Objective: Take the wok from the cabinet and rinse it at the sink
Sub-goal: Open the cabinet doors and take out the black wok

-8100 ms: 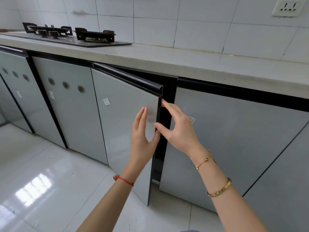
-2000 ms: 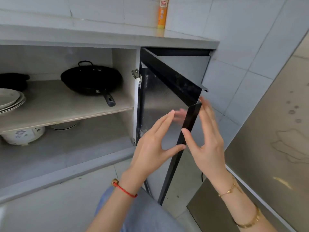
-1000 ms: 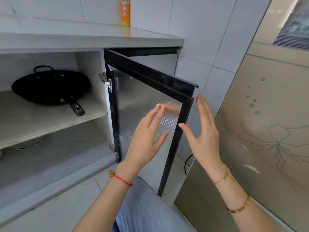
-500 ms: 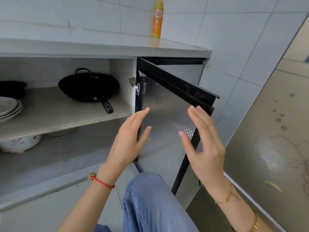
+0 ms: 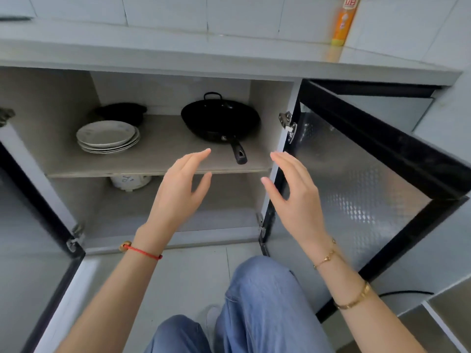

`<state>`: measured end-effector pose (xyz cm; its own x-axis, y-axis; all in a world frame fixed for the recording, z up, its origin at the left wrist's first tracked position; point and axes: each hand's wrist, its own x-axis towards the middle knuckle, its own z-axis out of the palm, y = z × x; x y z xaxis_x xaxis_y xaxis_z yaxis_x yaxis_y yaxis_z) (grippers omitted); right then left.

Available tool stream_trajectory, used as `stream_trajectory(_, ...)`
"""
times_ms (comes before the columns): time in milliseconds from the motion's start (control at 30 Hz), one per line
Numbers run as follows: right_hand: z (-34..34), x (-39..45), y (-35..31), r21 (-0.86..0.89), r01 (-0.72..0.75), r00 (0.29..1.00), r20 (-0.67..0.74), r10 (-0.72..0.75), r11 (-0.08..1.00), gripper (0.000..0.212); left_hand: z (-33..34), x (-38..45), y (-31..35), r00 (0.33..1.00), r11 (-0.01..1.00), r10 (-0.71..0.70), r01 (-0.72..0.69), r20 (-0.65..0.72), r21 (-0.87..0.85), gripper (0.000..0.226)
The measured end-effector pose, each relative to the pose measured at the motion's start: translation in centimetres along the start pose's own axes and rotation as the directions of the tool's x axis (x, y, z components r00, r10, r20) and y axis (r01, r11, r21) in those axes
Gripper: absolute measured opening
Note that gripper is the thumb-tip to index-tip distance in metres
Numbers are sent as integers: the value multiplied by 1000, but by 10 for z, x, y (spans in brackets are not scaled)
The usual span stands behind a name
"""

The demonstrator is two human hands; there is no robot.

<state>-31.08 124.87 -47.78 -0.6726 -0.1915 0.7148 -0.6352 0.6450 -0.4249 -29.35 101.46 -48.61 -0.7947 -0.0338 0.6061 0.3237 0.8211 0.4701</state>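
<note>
Cabinet [image 5: 270, 103] under the grey counter: both doors stand open, the right-hand black-framed door with embossed metal lining [image 5: 356, 174] swung well out. Upper shelf [image 5: 158, 159] carries a stack of white round plates [image 5: 108, 136] at left, a dark pot [image 5: 122, 113] behind them, and the black round wok [image 5: 220, 119] at right, near the side wall. A white patterned pot [image 5: 131, 180] sits below the shelf. Nothing stands in front of the wok. Its long straight handle [image 5: 238, 152] points toward the shelf's front edge, slightly rightward; the small loop handle faces the back wall. Left hand [image 5: 178, 194] and right hand [image 5: 295, 200] hover before the shelf, fingers spread, empty, clear of the wok. An orange bottle [image 5: 344, 21] stands on the counter.
</note>
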Motion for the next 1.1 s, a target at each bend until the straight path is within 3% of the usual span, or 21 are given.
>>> stream_trajectory(333, 96, 75, 56, 35, -173, 975, 148, 166, 984, 47, 28, 57, -68, 992, 990, -129, 129, -7, 55, 42)
stream_trajectory(567, 157, 136, 117, 28, -381, 890, 283, 359, 924, 54, 104, 129, -107, 960, 962, -268, 271, 82, -39, 41)
stream_trajectory(767, 196, 177, 145, -52, -440, 804, 421, 419, 896, 61, 164, 197, -124, 849, 851, -436, 497, 299, -169, 40)
stream_trajectory(900, 221, 185, 156, -110, -486, 740, 476, 475, 867, 40, 192, 226, -139, 739, 716, -537, 654, 406, -244, 35)
stream_trajectory(967, 231, 187, 158, -108, -523, 720, 475, 506, 846, 37, 205, 234, -145, 701, 666, -550, 696, 453, -269, 26)
stream_trajectory(1100, 242, 192, 158, -95, -599, 673, 479, 564, 795, 34, 224, 240, -149, 636, 517, -540, 768, 551, -378, 30)
